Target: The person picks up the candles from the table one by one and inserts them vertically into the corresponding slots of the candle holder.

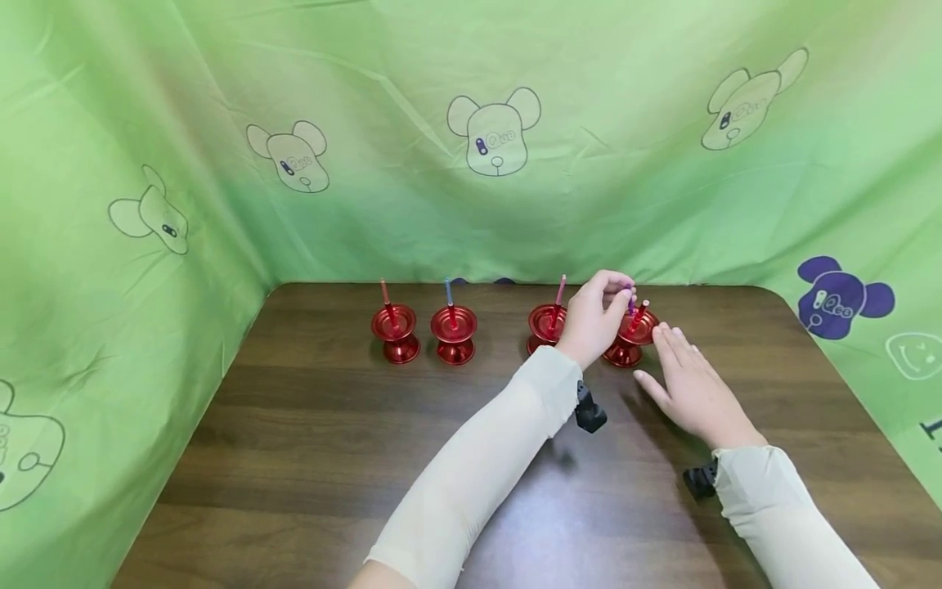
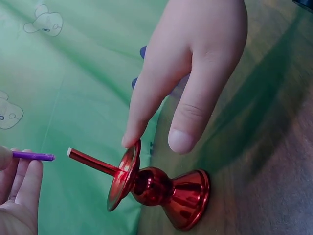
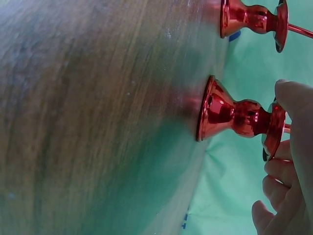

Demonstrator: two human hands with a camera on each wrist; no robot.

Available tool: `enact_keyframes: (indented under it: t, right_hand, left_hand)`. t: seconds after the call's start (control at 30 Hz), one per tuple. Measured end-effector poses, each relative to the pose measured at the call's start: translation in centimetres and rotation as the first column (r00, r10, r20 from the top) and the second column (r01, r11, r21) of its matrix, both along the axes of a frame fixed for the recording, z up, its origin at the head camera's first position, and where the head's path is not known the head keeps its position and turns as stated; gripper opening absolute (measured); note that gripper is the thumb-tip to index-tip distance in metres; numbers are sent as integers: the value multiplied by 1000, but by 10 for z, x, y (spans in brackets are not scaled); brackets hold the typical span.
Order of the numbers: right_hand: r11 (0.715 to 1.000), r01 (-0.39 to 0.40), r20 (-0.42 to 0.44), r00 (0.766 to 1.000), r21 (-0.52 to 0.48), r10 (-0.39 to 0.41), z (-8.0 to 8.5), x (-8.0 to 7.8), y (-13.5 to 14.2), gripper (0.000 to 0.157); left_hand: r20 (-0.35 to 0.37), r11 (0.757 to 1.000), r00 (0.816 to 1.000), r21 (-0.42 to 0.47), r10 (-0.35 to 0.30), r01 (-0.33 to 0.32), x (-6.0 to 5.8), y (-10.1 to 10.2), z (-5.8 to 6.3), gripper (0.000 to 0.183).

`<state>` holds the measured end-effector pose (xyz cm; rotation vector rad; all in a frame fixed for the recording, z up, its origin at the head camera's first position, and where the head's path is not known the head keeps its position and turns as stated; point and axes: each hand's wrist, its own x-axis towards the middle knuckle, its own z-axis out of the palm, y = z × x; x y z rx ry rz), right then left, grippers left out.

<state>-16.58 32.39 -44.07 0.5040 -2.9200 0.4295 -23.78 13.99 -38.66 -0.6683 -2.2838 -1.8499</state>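
Note:
My left hand (image 1: 594, 321) pinches a thin purple candle (image 2: 34, 155) above the rightmost red metal candle holder (image 1: 624, 355). In the left wrist view, the candle's lower end points at the pale tip of the red stem (image 2: 95, 162) that rises from the holder's dish, with a small gap between them. My right hand (image 1: 689, 388) reaches in from the right with its fingers extended, and a fingertip touches the dish rim. That holder (image 3: 232, 117) stands upright on the table in the right wrist view, partly hidden by a hand.
Three similar holders stand in the row to the left, bearing an orange-red candle (image 1: 384, 292), a blue candle (image 1: 449, 292) and a pink candle (image 1: 562, 289). A green printed cloth (image 1: 368, 204) hangs behind the wooden table (image 1: 309, 474).

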Motion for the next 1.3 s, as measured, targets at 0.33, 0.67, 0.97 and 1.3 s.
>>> enact_keyframes:
  t: [0.33, 0.67, 0.97, 1.3]
  right_hand:
    - [1000, 12, -18, 1000, -17, -12, -2, 2, 0, 75]
    - [1000, 5, -17, 1000, -20, -5, 0, 4, 0, 75]
    - [1000, -1, -23, 1000, -17, 1, 0, 4, 0, 75]
    - [1000, -5, -17, 1000, -17, 5, 1, 5, -1, 74]
  left_hand:
    - [-60, 1000, 998, -8, 14, -14, -4, 12, 5, 13]
    - [-42, 996, 995, -9, 91, -91, -3, 20, 1, 11]
    - [-178, 964, 980, -230, 93, -133, -3, 19, 4, 13]
    - [-264, 887, 963, -429, 56, -169, -1, 20, 15, 18]
